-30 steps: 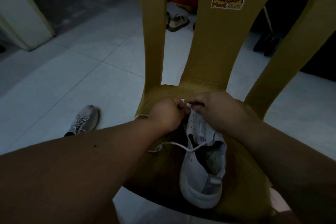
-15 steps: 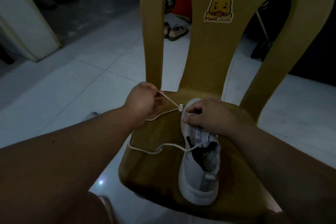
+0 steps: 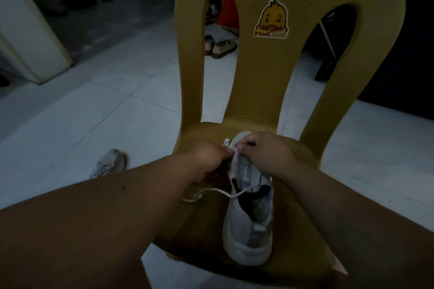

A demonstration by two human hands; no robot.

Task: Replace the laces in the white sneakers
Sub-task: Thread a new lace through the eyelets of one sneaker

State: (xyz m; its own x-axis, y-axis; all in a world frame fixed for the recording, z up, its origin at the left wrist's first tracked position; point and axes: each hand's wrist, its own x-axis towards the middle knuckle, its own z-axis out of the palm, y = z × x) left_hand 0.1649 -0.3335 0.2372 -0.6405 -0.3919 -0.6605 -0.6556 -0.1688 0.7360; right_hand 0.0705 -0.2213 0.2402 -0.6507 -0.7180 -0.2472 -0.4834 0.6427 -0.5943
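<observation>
Sneaker: a white fabric sneaker (image 3: 246, 225) lies on the seat of a mustard-yellow plastic chair (image 3: 258, 82), heel at the near end, toe at the far end close to the backrest, opening facing up.
Lace: a thin white lace (image 3: 212, 191) runs across the sneaker's opening about midway and trails off to the left, where it ends in a loose loop on the seat. Another stretch of it shows at the far end of the sneaker, between the two hands.
Left hand: the left hand (image 3: 209, 159) sits just left of the sneaker's far end, fingers curled, pinching the lace there.
Right hand: the right hand (image 3: 263, 150) lies over the sneaker's far end, fingers curled down around the upper and gripping it; whether it also pinches the lace, I cannot tell.
Chair back: a cartoon duck sticker (image 3: 271, 20) sits on the middle slat.
Floor: pale tiled floor (image 3: 117, 112); a second pale sneaker (image 3: 108, 163), laced, lies on it left of the chair.
Far side: a pair of tan sandals (image 3: 222, 47) shows through the left gap in the chair back.
Far left: a white upright panel (image 3: 28, 37), with dark shoes (image 3: 79, 0) beyond it in dim light.
</observation>
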